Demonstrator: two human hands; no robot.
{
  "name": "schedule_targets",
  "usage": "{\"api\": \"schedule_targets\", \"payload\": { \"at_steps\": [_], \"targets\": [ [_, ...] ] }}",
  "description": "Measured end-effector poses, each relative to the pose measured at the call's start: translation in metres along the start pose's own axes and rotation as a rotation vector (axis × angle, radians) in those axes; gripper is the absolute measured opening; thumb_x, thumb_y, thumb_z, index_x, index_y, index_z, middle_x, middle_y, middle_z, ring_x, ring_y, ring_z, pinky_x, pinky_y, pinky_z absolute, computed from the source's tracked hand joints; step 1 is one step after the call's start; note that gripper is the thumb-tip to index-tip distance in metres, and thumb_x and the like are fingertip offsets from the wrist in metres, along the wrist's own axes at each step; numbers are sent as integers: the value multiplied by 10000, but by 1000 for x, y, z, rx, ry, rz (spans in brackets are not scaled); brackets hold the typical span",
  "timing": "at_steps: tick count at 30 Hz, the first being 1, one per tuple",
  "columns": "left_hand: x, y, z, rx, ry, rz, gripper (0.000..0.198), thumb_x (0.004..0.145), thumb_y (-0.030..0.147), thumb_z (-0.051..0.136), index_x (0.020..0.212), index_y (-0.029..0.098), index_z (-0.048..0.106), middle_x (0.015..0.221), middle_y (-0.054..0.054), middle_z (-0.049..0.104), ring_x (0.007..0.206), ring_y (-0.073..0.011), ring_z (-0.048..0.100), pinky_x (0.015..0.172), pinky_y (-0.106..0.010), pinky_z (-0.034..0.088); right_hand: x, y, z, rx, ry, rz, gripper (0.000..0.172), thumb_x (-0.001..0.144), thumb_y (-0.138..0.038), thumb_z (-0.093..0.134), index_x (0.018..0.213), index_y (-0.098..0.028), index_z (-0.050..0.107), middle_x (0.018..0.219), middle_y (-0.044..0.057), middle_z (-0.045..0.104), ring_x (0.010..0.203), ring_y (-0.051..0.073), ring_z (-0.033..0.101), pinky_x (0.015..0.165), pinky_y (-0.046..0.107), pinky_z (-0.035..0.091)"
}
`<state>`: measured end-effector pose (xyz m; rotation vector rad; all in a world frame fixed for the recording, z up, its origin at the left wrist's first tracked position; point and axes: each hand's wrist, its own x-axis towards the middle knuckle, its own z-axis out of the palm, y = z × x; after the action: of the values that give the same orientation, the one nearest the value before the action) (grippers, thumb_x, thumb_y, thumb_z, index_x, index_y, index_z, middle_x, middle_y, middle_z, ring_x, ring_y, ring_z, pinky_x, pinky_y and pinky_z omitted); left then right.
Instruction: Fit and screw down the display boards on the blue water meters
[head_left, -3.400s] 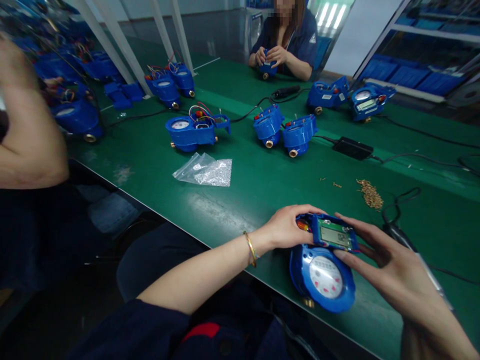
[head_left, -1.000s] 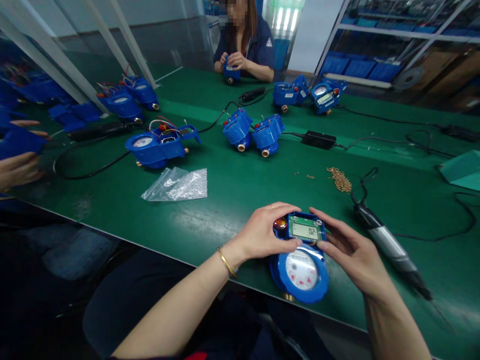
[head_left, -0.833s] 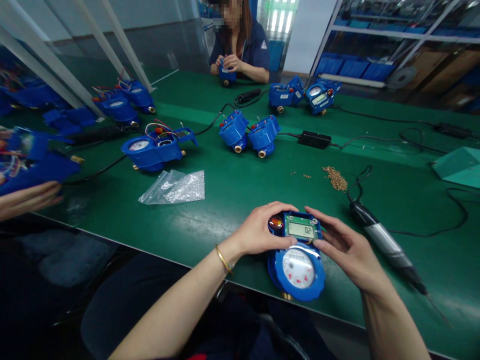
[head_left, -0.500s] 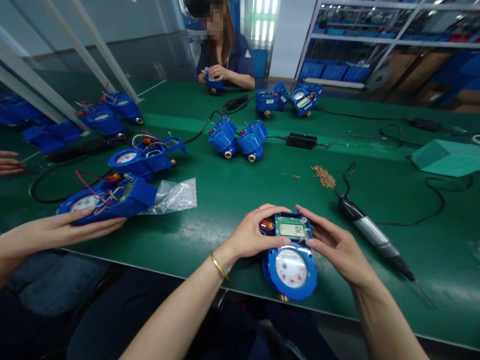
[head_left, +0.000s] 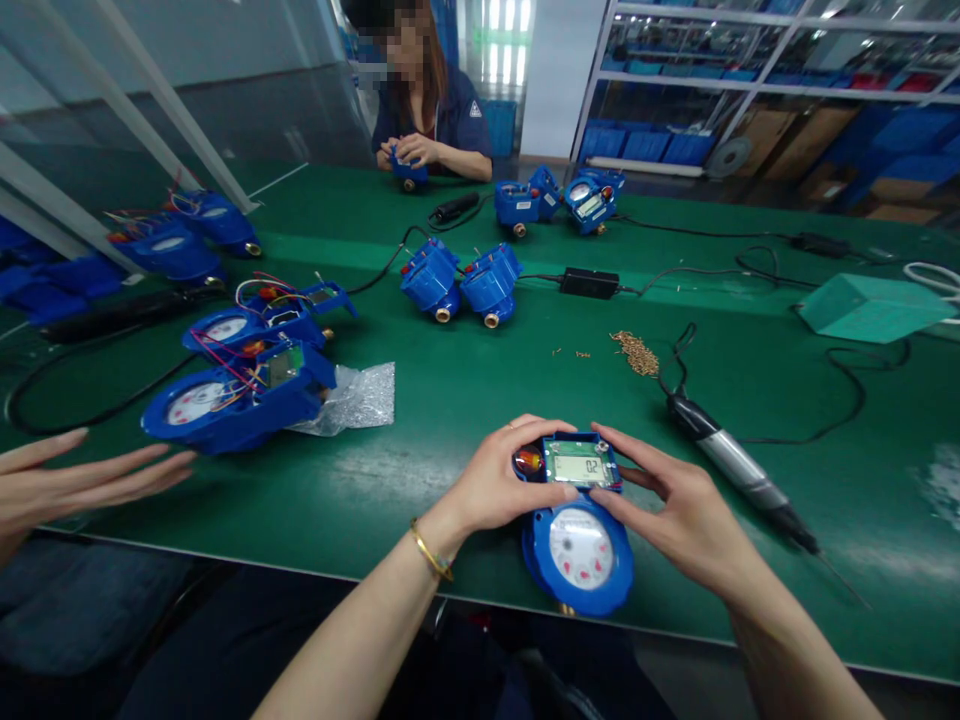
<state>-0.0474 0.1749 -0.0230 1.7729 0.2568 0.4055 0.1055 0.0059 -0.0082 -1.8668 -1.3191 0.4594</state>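
A blue water meter [head_left: 581, 548] with a round white dial stands at the table's front edge. Its upper housing shows a green circuit board with a small LCD screen [head_left: 578, 469] reading about 0.2, and an orange-brown component [head_left: 529, 460] beside it. My left hand [head_left: 499, 475] grips the housing's left side, thumb along the screen's lower edge. On the right side, my right hand [head_left: 671, 500] holds the same housing, its thumb near the lower right corner of the screen. Fingertips behind the housing are partly hidden.
An electric screwdriver [head_left: 739, 470] lies to the right, near a pile of brass screws [head_left: 636, 353]. Wired meters [head_left: 240, 395] and a bubble-wrap bag [head_left: 360, 397] lie left, near a co-worker's hand [head_left: 90, 480]. Two more meters [head_left: 491, 285], a black adapter [head_left: 590, 283] and a green block [head_left: 874, 308] sit farther back.
The co-worker's hand at left has let go of the nearest wired meter and drawn back from it. My hands stay on the water meter, the right thumb shifting slightly left. The view has turned slightly.
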Motion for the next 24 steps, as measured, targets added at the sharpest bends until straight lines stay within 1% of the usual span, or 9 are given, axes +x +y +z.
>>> {"api": "schedule_targets", "payload": {
  "at_steps": [3,5,7,9,12,15,20,22,24],
  "targets": [
    [1,1,-1,2,-8,-1,549,693,300,867,1199,205,677,1161,-72,688,1082,-246,633,992,-405,459,4,-4,-6,-258,-48,-122,475,915,-317,631,1342,-112,606,1313,166,652,1167,308,665,987,464,575],
    [1,2,-2,7,-11,-3,547,688,303,870,1194,219,678,1155,-64,691,1078,-247,633,996,-412,459,7,-6,-10,-417,-89,-198,435,927,-287,593,1314,-88,614,1281,192,665,1135,329,680,957,479,588],
    [1,2,-3,11,-12,-5,545,690,303,869,1193,221,678,1156,-62,691,1076,-246,633,995,-413,459,8,-7,-12,-528,-108,-245,429,940,-273,562,1307,-56,605,1268,221,663,1098,342,696,900,474,613],
    [1,2,-2,16,-8,-2,551,691,303,869,1198,216,675,1163,-64,688,1079,-247,631,992,-410,458,9,-7,-14,-575,-113,-276,448,950,-262,544,1327,-23,577,1261,234,661,1081,331,705,881,448,620],
    [1,2,-1,19,-10,2,559,698,298,864,1214,212,666,1170,-68,679,1080,-246,630,987,-406,460,9,-6,-16,-564,-123,-270,535,945,-255,557,1404,11,494,1266,235,656,1082,306,707,892,409,616],
    [1,1,-1,7,-16,-3,559,706,311,861,1219,210,663,1172,-69,673,1087,-246,627,989,-403,462,9,-7,-16,-556,-126,-194,638,921,-278,596,1471,-5,421,1299,229,636,1087,315,703,868,415,624],
    [1,2,-3,-7,-21,-30,558,699,302,863,1214,221,665,1169,-66,670,1088,-249,618,991,-412,461,8,-15,-6,-525,-123,-138,649,921,-249,554,1490,9,380,1244,249,666,1022,340,725,805,446,636],
    [1,2,-4,-23,-22,-34,555,694,294,864,1209,218,670,1167,-68,669,1086,-249,619,994,-415,460,6,-15,-3,-456,-100,-100,661,922,-240,544,1515,-22,351,1272,245,652,1048,344,715,837,478,627],
    [1,3,-4,-44,-18,-39,556,686,292,867,1201,215,674,1165,-70,667,1087,-252,618,996,-417,458,4,-11,-4,-318,-88,-43,704,913,-248,570,1547,-83,314,1312,220,636,1111,331,691,912,503,599]
  ]
}}
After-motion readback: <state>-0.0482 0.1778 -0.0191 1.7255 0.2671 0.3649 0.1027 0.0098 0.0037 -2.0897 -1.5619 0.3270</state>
